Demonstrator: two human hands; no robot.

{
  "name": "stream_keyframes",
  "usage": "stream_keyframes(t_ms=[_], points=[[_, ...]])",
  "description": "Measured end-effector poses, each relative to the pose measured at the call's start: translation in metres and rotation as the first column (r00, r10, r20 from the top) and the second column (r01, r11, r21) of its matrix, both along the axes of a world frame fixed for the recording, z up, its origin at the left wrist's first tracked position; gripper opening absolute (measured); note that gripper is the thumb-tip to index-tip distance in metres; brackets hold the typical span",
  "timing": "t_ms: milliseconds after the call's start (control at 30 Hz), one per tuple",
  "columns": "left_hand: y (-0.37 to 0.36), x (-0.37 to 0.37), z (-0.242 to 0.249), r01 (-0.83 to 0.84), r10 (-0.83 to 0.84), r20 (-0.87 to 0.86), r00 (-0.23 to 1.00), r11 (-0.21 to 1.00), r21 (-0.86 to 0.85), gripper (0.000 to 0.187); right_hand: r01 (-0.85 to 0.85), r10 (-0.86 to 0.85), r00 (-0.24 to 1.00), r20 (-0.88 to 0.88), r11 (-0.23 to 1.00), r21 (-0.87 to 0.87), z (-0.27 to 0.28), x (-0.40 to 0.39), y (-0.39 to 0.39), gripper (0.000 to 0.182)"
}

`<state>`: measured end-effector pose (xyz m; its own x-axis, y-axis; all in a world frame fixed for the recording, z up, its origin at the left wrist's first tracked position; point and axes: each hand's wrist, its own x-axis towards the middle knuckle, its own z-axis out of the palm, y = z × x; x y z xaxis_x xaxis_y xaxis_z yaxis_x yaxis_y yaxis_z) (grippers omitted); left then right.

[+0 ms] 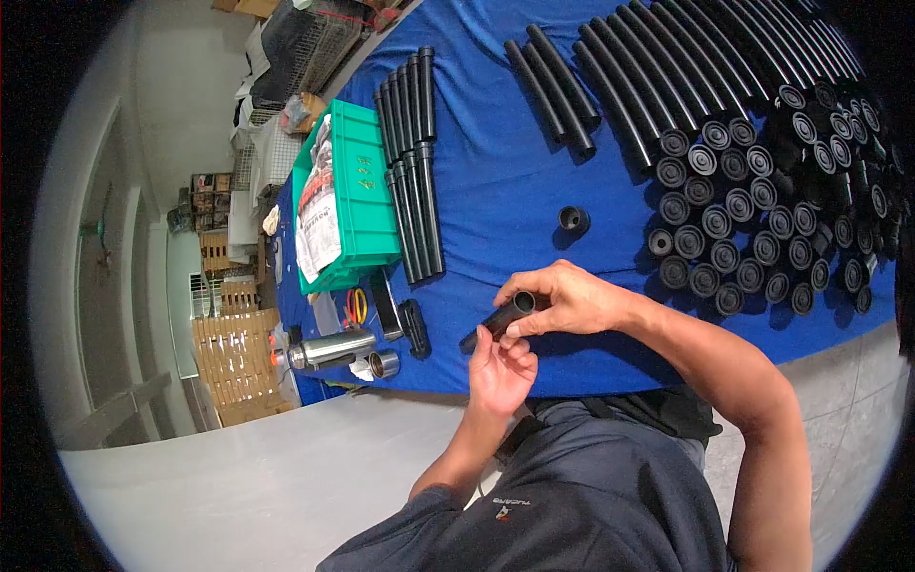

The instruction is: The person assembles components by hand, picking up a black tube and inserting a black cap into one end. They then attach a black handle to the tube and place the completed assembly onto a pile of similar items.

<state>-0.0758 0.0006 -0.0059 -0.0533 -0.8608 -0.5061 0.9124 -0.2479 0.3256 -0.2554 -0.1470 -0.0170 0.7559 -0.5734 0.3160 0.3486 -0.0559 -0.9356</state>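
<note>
Both hands hold a short black tube (499,317) over the table's near side; its hollow end faces up. My right hand (578,297) grips it near that open end, with fingers and thumb around it. From below, my left hand (502,374) pinches it along its lower part. Just beyond my right hand, a black round fitting with an opening (573,221) stands alone on the blue cloth (496,191). To the right sit many black round caps (717,221) in a cluster. Long black tubes (658,71) lie in rows behind them.
A green crate (367,191) with newspaper (319,214) stands at the left, beside stacked black tubes (410,172). Nearer lie a steel flask (334,349), a metal cup (383,363), yellow-handled scissors (356,305) and a black tool-like item (415,329). The table's edge runs close to my body.
</note>
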Motion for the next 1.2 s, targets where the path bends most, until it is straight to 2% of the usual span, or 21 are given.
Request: stream_keyframes(t_ms=[100, 200, 300, 367, 400, 433, 467, 533, 600, 667, 700, 733, 800, 833, 967, 1100, 1133, 1200], points=[[0.008, 0.002, -0.007, 0.044, -0.044, 0.021, 0.999, 0.999, -0.02, 0.053, -0.074, 0.076, 0.988, -0.136, 0.997, 0.017, 0.002, -0.004, -0.002, 0.042], [0.01, 0.004, -0.014, 0.069, -0.067, 0.038, 0.997, 0.995, -0.068, 0.054, -0.052, 0.051, 0.98, -0.193, 0.999, 0.003, 0.005, -0.006, -0.003, 0.042], [0.007, 0.004, -0.015, 0.051, -0.047, 0.068, 0.997, 0.996, -0.07, 0.051, -0.075, 0.085, 0.994, -0.072, 0.988, 0.135, -0.004, 0.001, 0.001, 0.046], [0.0, 0.008, -0.009, -0.014, 0.018, 0.067, 0.998, 0.998, -0.063, 0.048, 0.007, -0.011, 0.993, -0.114, 0.999, -0.033, -0.004, 0.0, 0.002, 0.049], [-0.007, 0.015, -0.006, -0.016, 0.042, 0.151, 0.988, 0.985, -0.169, 0.037, 0.048, -0.064, 0.989, -0.132, 0.992, -0.119, -0.003, -0.002, 0.002, 0.05], [-0.02, 0.019, 0.008, -0.028, 0.082, 0.222, 0.972, 0.971, -0.237, 0.028, 0.0, -0.017, 0.976, -0.218, 0.997, -0.076, -0.004, 0.001, 0.004, 0.052], [-0.035, 0.024, 0.024, -0.039, 0.13, 0.287, 0.949, 0.952, -0.303, 0.023, -0.048, 0.012, 0.95, -0.313, 0.993, -0.108, -0.004, 0.001, 0.006, 0.043], [-0.065, 0.046, 0.051, 0.138, 0.046, 0.507, 0.861, 0.938, -0.319, 0.031, -0.142, 0.083, 0.949, -0.305, 0.974, -0.176, -0.01, 0.004, 0.01, 0.034], [-0.089, 0.05, 0.061, 0.322, -0.093, 0.645, 0.758, 0.914, -0.246, 0.043, -0.197, 0.144, 0.942, -0.302, 0.969, -0.152, -0.007, 0.003, 0.011, 0.029], [-0.113, 0.029, 0.069, 0.51, -0.284, 0.7, 0.655, 0.85, -0.133, 0.046, -0.25, 0.188, 0.936, -0.299, 0.95, -0.188, -0.012, 0.005, 0.009, 0.027], [-0.123, 0.021, 0.065, 0.548, -0.366, 0.694, 0.62, 0.835, -0.049, 0.045, -0.265, 0.184, 0.931, -0.315, 0.935, -0.237, -0.011, 0.004, 0.01, 0.027], [-0.136, 0.018, 0.056, 0.601, -0.443, 0.639, 0.629, 0.799, -0.037, 0.042, -0.277, 0.177, 0.927, -0.33, 0.917, -0.286, -0.01, 0.003, 0.011, 0.026], [-0.153, 0.006, 0.043, 0.676, -0.493, 0.663, 0.563, 0.737, -0.026, 0.042, -0.264, 0.144, 0.934, -0.327, 0.895, -0.36, -0.012, 0.004, 0.015, 0.028], [-0.158, 0.001, 0.037, 0.69, -0.497, 0.674, 0.546, 0.723, -0.025, 0.042, -0.281, 0.163, 0.921, -0.352, 0.907, -0.313, -0.01, 0.003, 0.013, 0.028], [-0.17, -0.008, 0.025, 0.731, -0.57, 0.62, 0.539, 0.682, -0.007, 0.042, -0.291, 0.18, 0.93, -0.322, 0.894, -0.341, -0.012, 0.004, 0.011, 0.028], [-0.168, -0.023, 0.032, 0.661, -0.494, 0.649, 0.579, 0.75, -0.02, 0.038, -0.268, 0.162, 0.934, -0.32, 0.907, -0.325, -0.007, 0.001, 0.011, 0.027], [-0.165, -0.024, 0.038, 0.627, -0.454, 0.64, 0.62, 0.777, -0.057, 0.037, -0.234, 0.139, 0.944, -0.298, 0.921, -0.31, -0.008, 0.002, 0.012, 0.026], [-0.158, -0.008, 0.038, 0.491, -0.342, 0.466, 0.816, 0.836, -0.246, 0.039, -0.159, 0.088, 0.964, -0.253, 0.948, -0.276, -0.012, 0.004, 0.011, 0.024]])
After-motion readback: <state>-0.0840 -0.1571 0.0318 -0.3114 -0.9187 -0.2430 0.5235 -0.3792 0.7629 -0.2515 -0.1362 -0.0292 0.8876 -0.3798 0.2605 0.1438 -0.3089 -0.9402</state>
